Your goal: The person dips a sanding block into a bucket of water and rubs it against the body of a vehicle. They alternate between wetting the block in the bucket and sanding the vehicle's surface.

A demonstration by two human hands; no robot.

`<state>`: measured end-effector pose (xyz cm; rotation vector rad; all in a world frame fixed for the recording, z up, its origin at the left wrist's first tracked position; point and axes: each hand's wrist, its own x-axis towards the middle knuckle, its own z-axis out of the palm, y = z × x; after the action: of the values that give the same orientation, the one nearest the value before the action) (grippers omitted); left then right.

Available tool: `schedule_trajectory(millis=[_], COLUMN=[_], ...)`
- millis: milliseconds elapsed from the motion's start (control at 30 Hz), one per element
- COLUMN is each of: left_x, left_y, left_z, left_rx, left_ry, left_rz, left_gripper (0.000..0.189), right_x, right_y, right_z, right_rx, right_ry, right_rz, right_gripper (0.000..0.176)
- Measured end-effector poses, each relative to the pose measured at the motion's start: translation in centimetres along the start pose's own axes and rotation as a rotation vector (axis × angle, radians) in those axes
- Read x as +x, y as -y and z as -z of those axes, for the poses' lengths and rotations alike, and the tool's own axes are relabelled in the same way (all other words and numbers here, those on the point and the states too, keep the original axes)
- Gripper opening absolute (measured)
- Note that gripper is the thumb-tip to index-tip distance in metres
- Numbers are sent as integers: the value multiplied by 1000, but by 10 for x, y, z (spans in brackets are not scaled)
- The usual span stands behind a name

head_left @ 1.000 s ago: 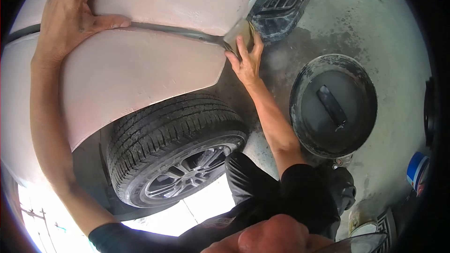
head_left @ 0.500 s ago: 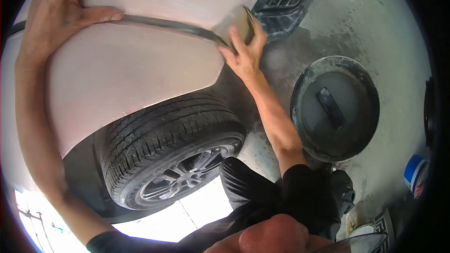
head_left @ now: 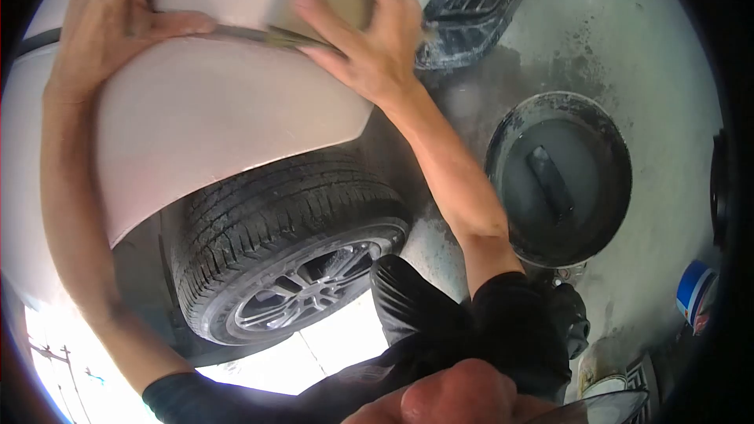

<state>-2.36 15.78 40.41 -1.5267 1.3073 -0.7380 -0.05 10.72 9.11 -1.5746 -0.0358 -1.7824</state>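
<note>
My right hand (head_left: 378,51) grips a sanding block (head_left: 330,0) wrapped in brownish sandpaper, thumb on one side and fingers round the far side. The block lies against the pinkish, primed car body panel (head_left: 236,102), over the dark groove (head_left: 243,33) that runs across it. On the left, my left hand (head_left: 118,20) rests on the same panel, its thumb stretched along the groove and holding nothing. Its other fingertips are partly cut off by the upper edge of the view.
Below the panel is a tyre (head_left: 290,204) with an alloy wheel. A black step (head_left: 479,16) juts out at the top. On the wet floor stands a round black tub (head_left: 601,212) of grey water with a dark bar (head_left: 552,180) in it. A blue-and-white container (head_left: 695,290) sits far right.
My right hand has slid the sanding block leftward along the groove, from the panel's right end towards my left hand. My left hand has shifted slightly right.
</note>
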Motion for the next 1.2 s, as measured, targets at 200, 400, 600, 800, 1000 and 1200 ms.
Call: schedule_trajectory(millis=[200, 400, 600, 800, 1000, 1200], left_x=[-3, -3, -1, -2, -3, -2], left_y=[-1, 0, -4, -2, 4, 1], left_z=[-3, 0, 0, 9, 3, 5], left_rx=[-20, -34, -25, -153, -204, -149], left_ry=[-5, -70, 14, 10, -16, -8], left_rz=[43, -37, 69, 57, 49, 39], left_gripper=[104, 100, 101, 99, 98, 98], right_x=[-102, 13, -79, 23, -79, 13], right_y=[-31, 15, -17, 18, -19, 14], right_z=[-3, -10, 0, -6, -2, -2], right_rx=[-12, 4, 43, -46, 21, 1], right_ry=[-66, -82, -60, -69, -78, -55], right_rz=[-153, 11, -131, 44, -131, -1], right_gripper=[82, 88, 80, 76, 71, 82])
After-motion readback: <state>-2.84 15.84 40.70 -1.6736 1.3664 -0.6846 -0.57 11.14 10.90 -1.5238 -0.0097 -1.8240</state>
